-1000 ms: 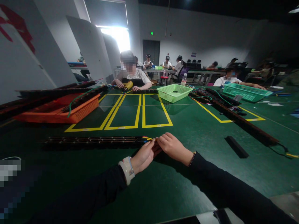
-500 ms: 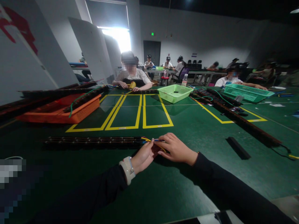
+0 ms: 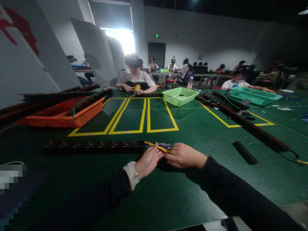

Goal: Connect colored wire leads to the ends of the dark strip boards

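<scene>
A long black strip assembly [image 3: 96,146] with thin copper-coloured lines lies crosswise on the green table [image 3: 149,199]. Yellow, blue and red wires [image 3: 161,148] come out of its right end. My left hand [image 3: 150,160] is closed on these wires, its thumb on top and its palm turned up beneath them. Against its fingertips, my right hand [image 3: 184,155] pinches the yellow wire near its free end. The blue wires rest across the left fingers, their ends showing between the two hands.
An orange basket [image 3: 90,112] with black strips stands at the left. Light green [image 3: 180,98] and teal [image 3: 256,96] baskets stand further back. Yellow tape [image 3: 127,132] marks rectangles on the table. A short black bar [image 3: 244,152] lies at the right. A co-worker [image 3: 137,77] sits opposite.
My right hand has shifted slightly right and down, its fingers now curled more tightly at the yellow wire. The blue wire ends have come into view. My left hand has barely moved.
</scene>
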The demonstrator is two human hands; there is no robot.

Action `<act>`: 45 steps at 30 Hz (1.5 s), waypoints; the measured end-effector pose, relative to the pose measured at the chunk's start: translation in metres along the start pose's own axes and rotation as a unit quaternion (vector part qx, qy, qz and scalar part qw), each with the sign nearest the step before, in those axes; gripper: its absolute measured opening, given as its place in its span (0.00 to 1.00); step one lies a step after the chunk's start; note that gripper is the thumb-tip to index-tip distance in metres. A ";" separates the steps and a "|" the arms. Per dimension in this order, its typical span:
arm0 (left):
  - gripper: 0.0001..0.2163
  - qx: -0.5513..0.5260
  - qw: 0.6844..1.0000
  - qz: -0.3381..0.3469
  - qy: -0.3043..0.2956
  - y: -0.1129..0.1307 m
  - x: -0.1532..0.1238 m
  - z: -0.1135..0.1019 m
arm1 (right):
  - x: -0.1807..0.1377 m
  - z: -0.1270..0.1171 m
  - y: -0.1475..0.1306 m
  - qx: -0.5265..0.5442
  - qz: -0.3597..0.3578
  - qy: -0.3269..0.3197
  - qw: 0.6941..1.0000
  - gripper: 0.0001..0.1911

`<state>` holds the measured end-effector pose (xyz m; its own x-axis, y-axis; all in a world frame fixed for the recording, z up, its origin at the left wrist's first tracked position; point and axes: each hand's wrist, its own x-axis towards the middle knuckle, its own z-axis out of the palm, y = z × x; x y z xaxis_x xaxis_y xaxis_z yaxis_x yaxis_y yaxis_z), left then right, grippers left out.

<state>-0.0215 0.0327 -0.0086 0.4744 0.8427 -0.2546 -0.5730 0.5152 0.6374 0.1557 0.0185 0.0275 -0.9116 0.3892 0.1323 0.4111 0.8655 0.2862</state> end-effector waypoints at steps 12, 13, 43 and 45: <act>0.10 0.021 0.999 0.015 0.023 0.002 -0.001 0.000 | -0.004 0.004 -0.003 0.006 0.048 0.082 0.995 0.12; 0.10 0.016 1.000 0.013 0.019 0.002 -0.001 0.001 | -0.005 0.006 -0.002 0.005 0.066 0.105 0.992 0.13; 0.08 0.010 1.000 0.016 0.016 0.004 -0.002 0.001 | -0.003 0.028 0.021 -0.004 0.206 0.108 0.973 0.16; 0.08 0.010 1.000 0.013 0.015 0.004 -0.002 0.001 | -0.004 0.023 0.019 0.016 0.159 0.149 0.976 0.17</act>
<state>-0.0243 0.0333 -0.0048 0.4397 0.8598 -0.2597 -0.5707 0.4907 0.6584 0.1669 0.0404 0.0101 -0.6951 0.5343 0.4810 0.6676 0.7279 0.1563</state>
